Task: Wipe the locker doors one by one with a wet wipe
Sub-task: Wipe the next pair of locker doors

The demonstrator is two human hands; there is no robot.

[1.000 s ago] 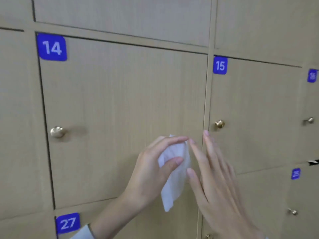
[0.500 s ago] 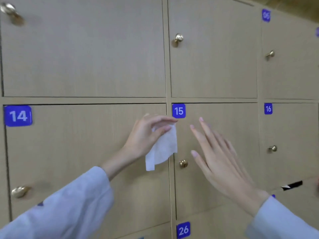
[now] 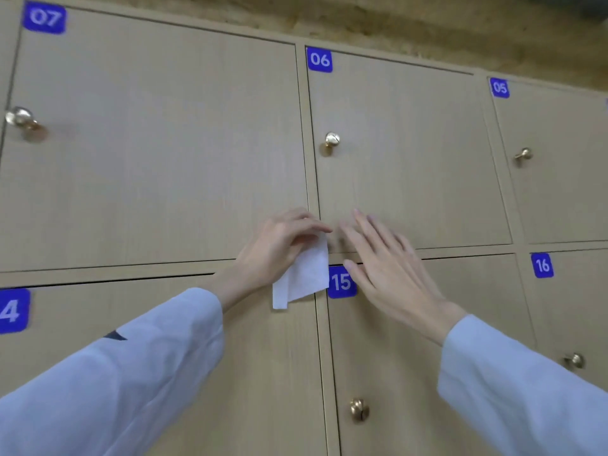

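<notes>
I see the left hand [image 3: 279, 245] pinching the wipe [image 3: 302, 278] by its top edge, just left of the 15 label [image 3: 342, 282], right hand [image 3: 385, 268] flat and empty beside it; thin, limp, damp, I'd bunch it before pressing.

White numbers on blue square labels mark the top left corners of light wood locker doors. Upper row, left to right: label 07 [image 3: 44, 17], label 06 [image 3: 319, 59], label 05 [image 3: 499, 87]. Lower row: a label at the left frame edge showing only 4 [image 3: 13, 311], label 15 [image 3: 342, 282], label 16 [image 3: 542, 265].
</notes>
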